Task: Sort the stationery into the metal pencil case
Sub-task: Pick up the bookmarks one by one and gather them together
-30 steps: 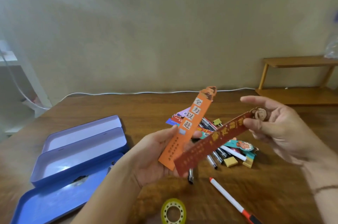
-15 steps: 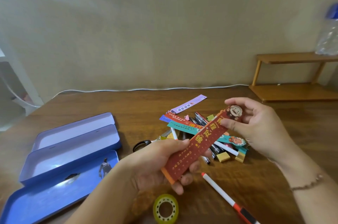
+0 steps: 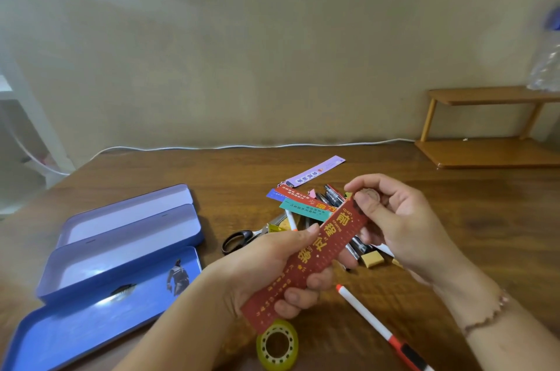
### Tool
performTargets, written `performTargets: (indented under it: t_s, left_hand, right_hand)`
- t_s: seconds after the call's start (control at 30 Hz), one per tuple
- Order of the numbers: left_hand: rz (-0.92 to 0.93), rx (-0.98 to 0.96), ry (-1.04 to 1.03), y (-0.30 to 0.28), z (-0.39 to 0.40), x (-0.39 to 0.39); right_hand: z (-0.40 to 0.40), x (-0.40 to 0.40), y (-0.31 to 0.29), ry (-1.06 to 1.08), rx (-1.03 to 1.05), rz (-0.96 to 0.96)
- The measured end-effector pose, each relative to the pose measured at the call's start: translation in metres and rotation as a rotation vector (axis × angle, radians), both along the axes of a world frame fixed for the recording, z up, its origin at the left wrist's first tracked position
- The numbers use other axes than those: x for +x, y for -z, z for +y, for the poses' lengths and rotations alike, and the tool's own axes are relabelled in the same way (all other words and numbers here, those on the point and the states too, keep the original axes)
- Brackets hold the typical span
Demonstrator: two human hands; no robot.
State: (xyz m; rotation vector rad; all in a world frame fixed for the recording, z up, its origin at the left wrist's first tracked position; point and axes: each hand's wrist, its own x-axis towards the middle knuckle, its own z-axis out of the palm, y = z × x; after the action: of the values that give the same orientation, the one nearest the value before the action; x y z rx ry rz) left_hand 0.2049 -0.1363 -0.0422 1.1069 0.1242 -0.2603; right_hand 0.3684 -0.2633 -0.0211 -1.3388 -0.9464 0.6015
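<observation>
Since the earlier frame, both hands had drawn the red bookmark [image 3: 306,261] nearer and lower, its orange companion now hidden beneath it; nearest the viewer, a roll of yellow-green tape [image 3: 277,345] lay flat on the desk [image 3: 454,219], just below the bookmark's near end; a white marker with an orange-and-black cap [image 3: 378,325] lay diagonally to its right; the left hand [image 3: 272,273] gripped the bookmark's lower half, thumb on top and fingers curled underneath; the right hand [image 3: 391,222] pinched the far end, thumb pressed over the round figure at its tip; at left, the metal pencil case [image 3: 121,255] lay open in three blue tiers, its printed lid nearest, well apart from the hands; beyond the hands, a heap of stationery remained on the desk: black-handled scissors [image 3: 239,240], a yellow eraser [image 3: 372,258], pens [image 3: 333,192], a teal bookmark [image 3: 303,211] and a lilac bookmark [image 3: 315,172] farthest out; a white cable [image 3: 242,146] ran along the desk's far edge; a wooden shelf [image 3: 491,125] stood at far right, bearing a blurred plastic bottle [image 3: 547,64].
</observation>
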Motion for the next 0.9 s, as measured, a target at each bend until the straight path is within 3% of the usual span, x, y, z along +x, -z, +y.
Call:
performTargets:
  t_s: [0.17, 0.2, 0.27, 0.3, 0.37, 0.6, 0.77, 0.9]
  left_hand:
    - [-0.006, -0.036, -0.104, -0.001, 0.002, 0.002]
    - [-0.021, -0.069, -0.154, -0.003, 0.003, 0.003]
    - [-0.055, -0.134, -0.291, -0.009, 0.005, 0.004]
    - [-0.067, -0.167, -0.364, -0.012, 0.007, 0.005]
    - [-0.081, -0.214, -0.473, -0.014, 0.011, 0.004]
    - [-0.028, -0.304, -0.600, -0.009, 0.011, 0.004]
    - [0.005, -0.305, -0.651, -0.009, 0.016, 0.003]
    - [0.027, -0.291, -0.663, -0.008, 0.018, 0.003]
  right_hand:
    - [-0.001, 0.010, -0.002, 0.030, 0.044, 0.041]
    - [-0.003, 0.016, -0.003, 0.133, 0.018, -0.044]
    - [-0.006, 0.029, 0.001, 0.381, -0.166, -0.468]
    - [-0.006, 0.032, 0.003, 0.437, -0.297, -0.675]
    - [-0.003, 0.031, 0.009, 0.404, -0.531, -0.855]
    - [0.010, 0.019, 0.018, 0.413, -0.860, -0.976]
    - [0.000, 0.036, 0.014, 0.512, -0.917, -0.863]
    - [-0.003, 0.054, 0.018, 0.450, -0.979, -0.786]
